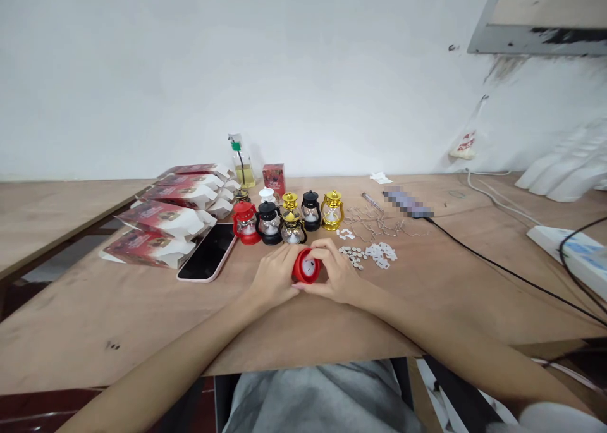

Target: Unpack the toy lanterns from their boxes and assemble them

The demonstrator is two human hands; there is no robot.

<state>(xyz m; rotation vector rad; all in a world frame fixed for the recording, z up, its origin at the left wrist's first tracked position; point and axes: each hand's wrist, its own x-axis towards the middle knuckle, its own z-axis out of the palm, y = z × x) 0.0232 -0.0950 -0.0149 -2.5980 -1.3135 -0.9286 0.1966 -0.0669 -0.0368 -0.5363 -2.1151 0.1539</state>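
Observation:
Between my two hands is a red mini lantern (306,267), turned so that its round underside with a white disc inside faces me. My left hand (275,274) is closed around its left side. On the other side, my right hand (334,272) is closed with thumb and fingers at the rim. Just beyond my hands stand several small lanterns: a red one (245,223), a black one (269,223) and a gold one (332,210) among them. Small round button cells (353,255) and white plastic pieces (380,255) lie right of my right hand.
Flattened red-and-white boxes (161,221) lie at the left beside a phone (208,253). A pump bottle (243,167) and a small red box (274,177) stand at the back. Bent wires (379,223), a screwdriver (372,201) and a black cable (497,265) lie to the right, near a power strip (571,256).

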